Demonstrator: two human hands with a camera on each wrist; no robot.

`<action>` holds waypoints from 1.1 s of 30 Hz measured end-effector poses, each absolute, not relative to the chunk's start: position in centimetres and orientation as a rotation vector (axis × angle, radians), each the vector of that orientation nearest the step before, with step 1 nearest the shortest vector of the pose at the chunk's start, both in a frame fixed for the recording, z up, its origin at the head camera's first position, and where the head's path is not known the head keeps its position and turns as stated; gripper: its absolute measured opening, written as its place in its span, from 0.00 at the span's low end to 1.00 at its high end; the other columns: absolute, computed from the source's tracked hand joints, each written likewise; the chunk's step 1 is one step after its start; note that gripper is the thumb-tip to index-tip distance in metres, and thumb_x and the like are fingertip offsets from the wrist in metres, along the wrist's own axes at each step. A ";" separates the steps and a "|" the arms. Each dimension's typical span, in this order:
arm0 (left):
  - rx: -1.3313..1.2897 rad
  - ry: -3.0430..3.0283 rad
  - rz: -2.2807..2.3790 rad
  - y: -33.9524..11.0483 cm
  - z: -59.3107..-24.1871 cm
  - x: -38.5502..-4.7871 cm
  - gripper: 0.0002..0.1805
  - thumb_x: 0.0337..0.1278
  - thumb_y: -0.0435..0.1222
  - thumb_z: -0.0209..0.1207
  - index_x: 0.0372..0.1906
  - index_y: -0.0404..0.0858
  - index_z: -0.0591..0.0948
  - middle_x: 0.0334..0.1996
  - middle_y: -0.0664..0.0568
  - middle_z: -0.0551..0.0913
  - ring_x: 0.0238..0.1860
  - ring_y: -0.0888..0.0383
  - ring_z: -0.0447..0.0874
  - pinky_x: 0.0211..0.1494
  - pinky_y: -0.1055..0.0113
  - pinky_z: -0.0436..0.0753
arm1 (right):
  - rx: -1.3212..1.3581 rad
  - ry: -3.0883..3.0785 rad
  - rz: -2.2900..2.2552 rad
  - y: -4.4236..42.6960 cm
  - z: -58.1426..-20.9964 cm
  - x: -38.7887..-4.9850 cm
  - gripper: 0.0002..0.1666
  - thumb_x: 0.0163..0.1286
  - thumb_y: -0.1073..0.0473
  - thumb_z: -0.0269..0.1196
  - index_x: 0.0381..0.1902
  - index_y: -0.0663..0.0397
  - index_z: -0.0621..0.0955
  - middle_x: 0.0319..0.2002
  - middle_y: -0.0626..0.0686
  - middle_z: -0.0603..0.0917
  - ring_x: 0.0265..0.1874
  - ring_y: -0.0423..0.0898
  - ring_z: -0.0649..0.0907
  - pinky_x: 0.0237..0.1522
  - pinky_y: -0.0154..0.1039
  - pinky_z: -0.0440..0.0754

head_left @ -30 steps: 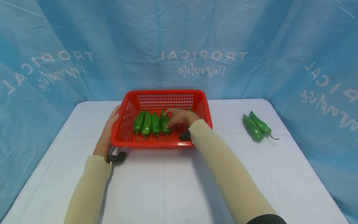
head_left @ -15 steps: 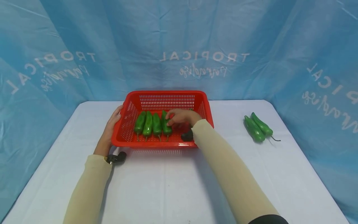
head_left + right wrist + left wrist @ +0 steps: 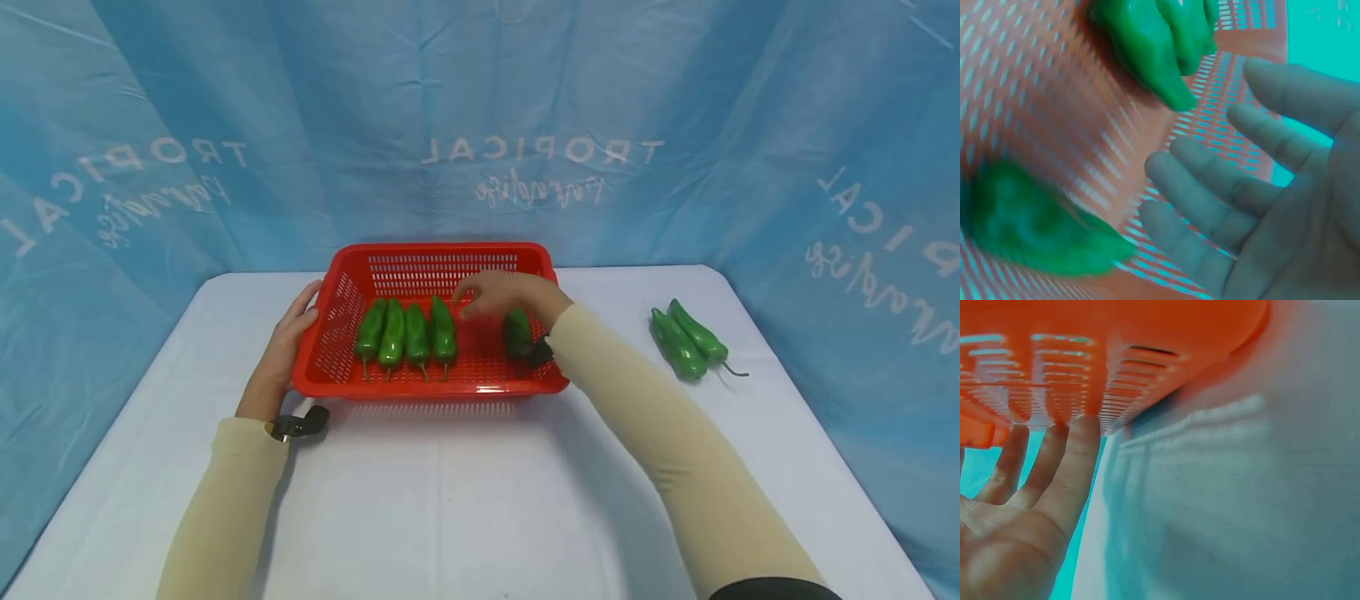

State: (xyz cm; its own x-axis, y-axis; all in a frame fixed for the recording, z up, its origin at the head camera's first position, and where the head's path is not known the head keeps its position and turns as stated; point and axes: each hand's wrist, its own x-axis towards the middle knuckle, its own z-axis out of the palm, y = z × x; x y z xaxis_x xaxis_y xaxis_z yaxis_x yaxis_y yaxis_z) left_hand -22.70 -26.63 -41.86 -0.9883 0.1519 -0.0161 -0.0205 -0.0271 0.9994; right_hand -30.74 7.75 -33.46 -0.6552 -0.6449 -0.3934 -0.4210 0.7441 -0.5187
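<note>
A red slotted plastic basket (image 3: 420,389) stands on the table. Inside it, several green peppers (image 3: 417,337) lie side by side toward the left, stems to the front. Another green pepper (image 3: 517,333) lies apart near the basket's right end, partly hidden by the dark wrist camera. My left hand (image 3: 288,342) rests against the basket's left side; in the left wrist view its extended fingertips touch the slotted wall. Over the basket, between the row and the lone pepper, hovers my right hand (image 3: 506,293). Its spread fingers (image 3: 1191,187) hold nothing in the right wrist view.
Two more green peppers (image 3: 686,337) lie together on the white-covered table (image 3: 465,500) to the right of the basket. A blue curtain (image 3: 420,192) with printed lettering hangs behind and along both sides.
My right hand has let go of the row's rightmost pepper and moved right and slightly back, uncovering it and the lone pepper. My left hand stays at the basket's side.
</note>
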 end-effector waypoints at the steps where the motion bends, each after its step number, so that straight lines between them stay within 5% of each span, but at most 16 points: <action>1: 0.152 2.096 2.168 -26.7 -41.9 -22.7 0.31 0.75 0.46 0.43 0.78 0.60 0.53 0.71 0.53 0.63 0.58 0.62 0.76 0.50 0.70 0.86 | -0.840 2.391 -0.504 8.0 -33.1 -30.5 0.25 0.72 0.52 0.58 0.65 0.49 0.74 0.62 0.53 0.77 0.60 0.50 0.77 0.63 0.49 0.77; 9: 0.202 2.045 2.184 -26.8 -41.8 -23.0 0.29 0.76 0.45 0.41 0.78 0.56 0.55 0.67 0.56 0.65 0.58 0.60 0.75 0.50 0.69 0.86 | -1.050 2.578 -0.505 12.6 -31.4 -26.2 0.24 0.70 0.56 0.63 0.63 0.48 0.77 0.57 0.52 0.83 0.55 0.50 0.81 0.58 0.47 0.82; 17: 0.211 2.037 2.177 -27.0 -42.1 -22.8 0.29 0.76 0.44 0.40 0.78 0.55 0.55 0.67 0.57 0.65 0.59 0.60 0.74 0.51 0.69 0.86 | -0.927 2.572 -0.654 20.1 -30.1 -22.6 0.23 0.67 0.58 0.65 0.61 0.47 0.79 0.54 0.51 0.84 0.51 0.47 0.82 0.50 0.44 0.86; 33: 0.248 2.103 2.221 -26.8 -42.4 -23.0 0.25 0.76 0.42 0.41 0.74 0.51 0.61 0.61 0.59 0.71 0.54 0.62 0.78 0.49 0.72 0.86 | -0.759 2.793 -0.472 28.0 -31.0 -22.6 0.20 0.69 0.59 0.63 0.59 0.54 0.79 0.50 0.54 0.86 0.47 0.50 0.85 0.51 0.52 0.84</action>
State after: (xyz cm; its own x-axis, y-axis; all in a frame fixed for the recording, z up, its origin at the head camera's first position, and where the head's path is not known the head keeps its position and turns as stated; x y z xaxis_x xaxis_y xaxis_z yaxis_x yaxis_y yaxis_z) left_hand -22.98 -26.78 -42.39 -0.9842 0.1636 0.0669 0.0579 -0.0593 0.9966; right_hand -22.55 28.03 -30.96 -0.8456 -0.5213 -0.1151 -0.4545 0.8161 -0.3569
